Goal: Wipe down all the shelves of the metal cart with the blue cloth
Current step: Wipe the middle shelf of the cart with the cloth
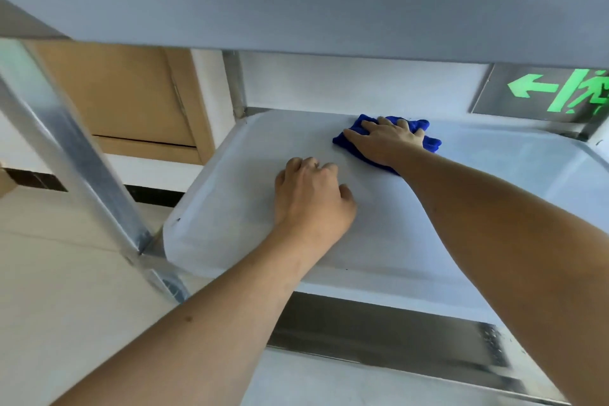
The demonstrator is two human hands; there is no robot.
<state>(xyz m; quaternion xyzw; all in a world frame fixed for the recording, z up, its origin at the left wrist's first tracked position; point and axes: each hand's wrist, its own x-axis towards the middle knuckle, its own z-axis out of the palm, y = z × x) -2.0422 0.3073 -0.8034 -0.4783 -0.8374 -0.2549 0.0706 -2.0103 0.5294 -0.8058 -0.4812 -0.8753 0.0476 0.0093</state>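
Public building: lit exit sign, tiled floor.

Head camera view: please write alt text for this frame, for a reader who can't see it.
A person's right hand presses a blue cloth flat on the far part of a metal cart's middle shelf, while the left hand rests loosely curled on the shelf nearer the camera. Another shelf spans overhead, and a green exit sign shows behind.

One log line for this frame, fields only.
step: wiping middle metal cart shelf | right hand: flat on crumpled blue cloth, far edge | left hand: curled, resting on shelf, empty
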